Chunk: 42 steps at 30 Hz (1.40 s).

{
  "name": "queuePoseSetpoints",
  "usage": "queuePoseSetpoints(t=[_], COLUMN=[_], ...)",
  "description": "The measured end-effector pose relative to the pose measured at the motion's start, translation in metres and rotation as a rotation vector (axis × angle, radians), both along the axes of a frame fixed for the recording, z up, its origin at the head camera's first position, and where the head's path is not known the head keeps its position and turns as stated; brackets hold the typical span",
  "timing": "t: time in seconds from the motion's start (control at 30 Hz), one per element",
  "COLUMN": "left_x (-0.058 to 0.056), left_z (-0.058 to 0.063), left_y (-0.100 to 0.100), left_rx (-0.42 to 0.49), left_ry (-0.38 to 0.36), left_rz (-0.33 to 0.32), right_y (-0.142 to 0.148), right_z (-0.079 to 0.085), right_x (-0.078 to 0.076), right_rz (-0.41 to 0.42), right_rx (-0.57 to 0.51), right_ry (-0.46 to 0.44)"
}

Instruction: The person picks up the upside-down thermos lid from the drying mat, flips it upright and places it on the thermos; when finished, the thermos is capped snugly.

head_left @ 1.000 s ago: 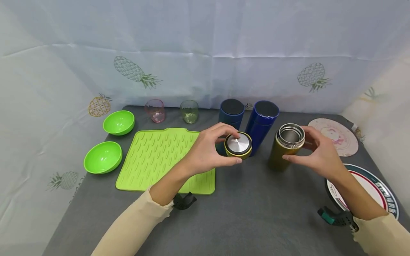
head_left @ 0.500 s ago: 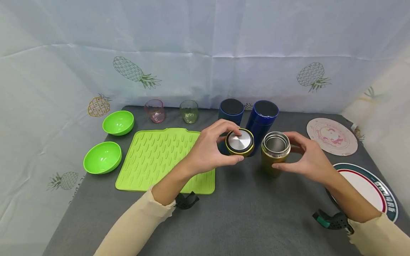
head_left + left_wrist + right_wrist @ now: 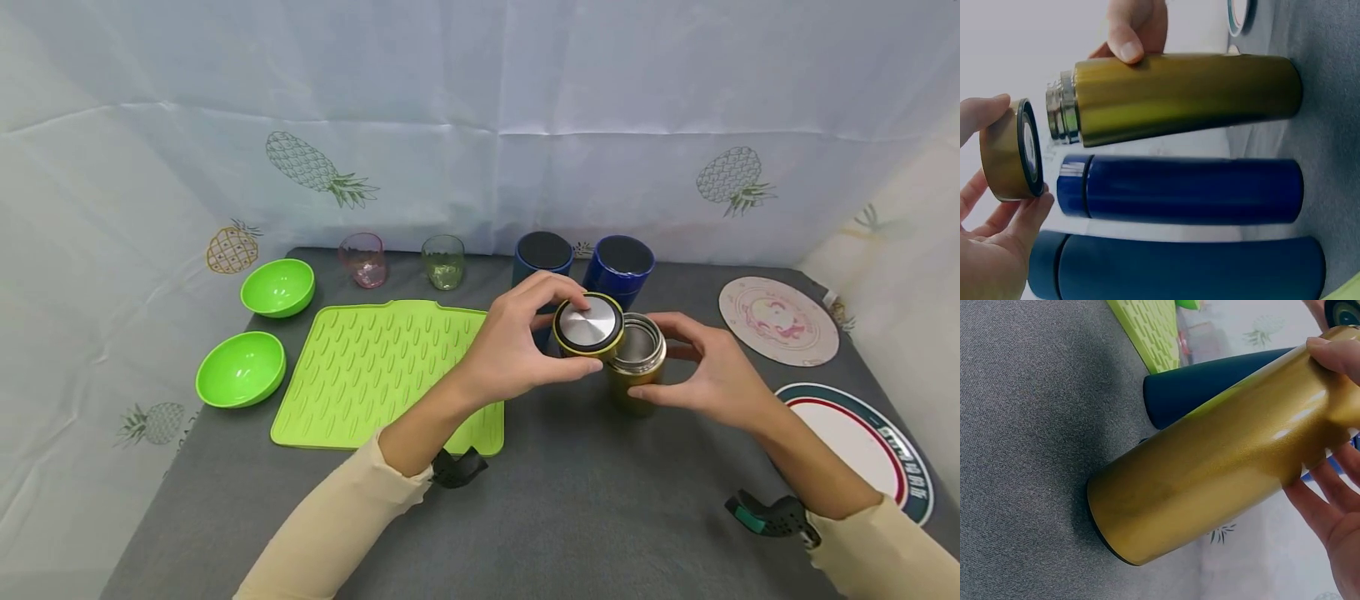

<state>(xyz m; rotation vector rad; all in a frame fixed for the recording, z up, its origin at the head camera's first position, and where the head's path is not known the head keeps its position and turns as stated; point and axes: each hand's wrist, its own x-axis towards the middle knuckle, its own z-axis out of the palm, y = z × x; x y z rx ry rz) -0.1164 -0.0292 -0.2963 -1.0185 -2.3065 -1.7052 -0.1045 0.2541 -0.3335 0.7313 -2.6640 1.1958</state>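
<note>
My left hand (image 3: pixel 513 350) holds a gold lid (image 3: pixel 589 323) with a steel top between thumb and fingers. In the left wrist view the lid (image 3: pixel 1005 156) is tilted, its inner side facing the neck of the gold thermos flask (image 3: pixel 1185 94), with a gap between them. My right hand (image 3: pixel 708 367) grips the uncapped flask (image 3: pixel 628 385) near its top, thumb in front and fingers behind. From the head, the lid overlaps the left part of the flask's steel mouth. The right wrist view shows the flask's base (image 3: pixel 1116 519) at or just above the grey table; I cannot tell which.
Behind my hands stand a dark teal flask (image 3: pixel 543 250) and a blue flask (image 3: pixel 621 258), both capped. Leftward lie a green drying mat (image 3: pixel 375 375), two green bowls (image 3: pixel 277 287) and two tinted glasses (image 3: pixel 442 262). A pink round mat (image 3: pixel 780 321) and a plate (image 3: pixel 847 442) lie right.
The right hand has brought the gold thermos flask leftward. The left hand has moved the lid right and slightly away from me, so the two are now close together.
</note>
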Motion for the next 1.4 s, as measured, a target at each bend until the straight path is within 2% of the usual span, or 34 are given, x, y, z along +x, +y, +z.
queuePoseSetpoints(t=[0.2, 0.5, 0.9, 1.13, 1.4], left_x=[-0.002, -0.002, 0.000, 0.000, 0.000], left_z=[0.001, -0.001, 0.001, 0.000, -0.007], left_y=[0.014, 0.026, 0.024, 0.024, 0.024], left_rx=[0.008, -0.002, -0.052, -0.077, -0.101], left_ry=[0.032, 0.040, 0.058, 0.068, 0.066], left_rz=[-0.012, -0.033, -0.034, -0.035, -0.058], right_y=[-0.001, -0.002, -0.001, -0.001, -0.002], right_z=[0.001, -0.001, 0.002, 0.000, 0.001], right_x=[0.000, -0.002, 0.000, -0.002, -0.001], right_rz=[-0.009, 0.004, -0.005, -0.007, 0.019], right_rx=[0.026, 0.009, 0.013, 0.023, -0.007], right_ry=[-0.002, 0.005, -0.117, -0.144, -0.154])
